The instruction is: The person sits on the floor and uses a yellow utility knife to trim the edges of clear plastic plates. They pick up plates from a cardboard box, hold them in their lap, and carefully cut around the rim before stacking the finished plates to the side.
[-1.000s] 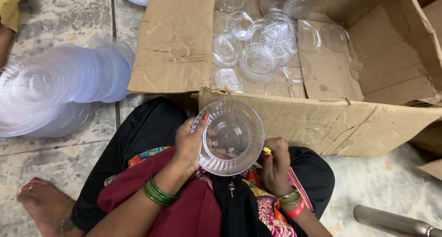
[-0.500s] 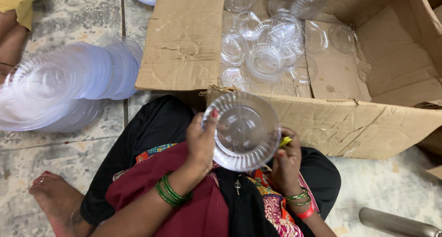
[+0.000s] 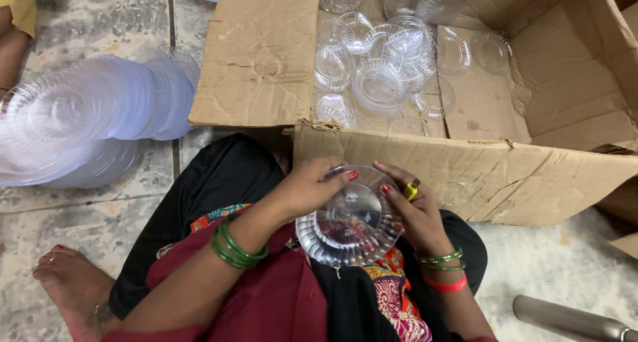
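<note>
Worn stone floor carries an open cardboard box of loose clear bowls; before it, left hand and right hand grip one clear plastic bowl over the lap.

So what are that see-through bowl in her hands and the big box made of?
The bowl looks like thin clear plastic, glossy, with a ribbed rim; you can see her clothes through it. It could be glass, but that seems less likely. The box is brown corrugated cardboard, matte, creased and torn at the edges.
</note>
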A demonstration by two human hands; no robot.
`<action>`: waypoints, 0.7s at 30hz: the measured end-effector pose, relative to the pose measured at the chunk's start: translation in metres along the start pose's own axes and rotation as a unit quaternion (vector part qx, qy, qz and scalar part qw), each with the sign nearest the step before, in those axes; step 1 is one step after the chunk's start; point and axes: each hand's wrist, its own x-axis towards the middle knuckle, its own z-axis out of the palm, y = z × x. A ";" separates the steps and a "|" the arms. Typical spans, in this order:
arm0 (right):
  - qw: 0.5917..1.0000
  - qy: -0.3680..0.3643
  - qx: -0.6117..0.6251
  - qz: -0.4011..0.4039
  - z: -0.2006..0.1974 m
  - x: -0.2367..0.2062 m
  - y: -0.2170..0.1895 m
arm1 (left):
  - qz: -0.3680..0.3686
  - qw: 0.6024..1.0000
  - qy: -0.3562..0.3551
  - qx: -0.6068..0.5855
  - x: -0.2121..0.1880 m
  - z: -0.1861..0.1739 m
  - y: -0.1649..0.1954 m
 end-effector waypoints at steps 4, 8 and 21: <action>1.000 0.011 0.006 0.013 0.000 0.002 0.004 | 0.015 0.999 0.017 0.042 0.002 0.002 0.004; 0.999 0.032 -0.030 -0.028 0.002 -0.002 0.017 | 0.009 0.997 0.067 0.047 -0.008 0.000 0.000; 0.995 0.060 -0.002 -0.083 -0.003 -0.012 0.039 | 0.003 0.994 0.102 -0.029 -0.007 -0.005 -0.005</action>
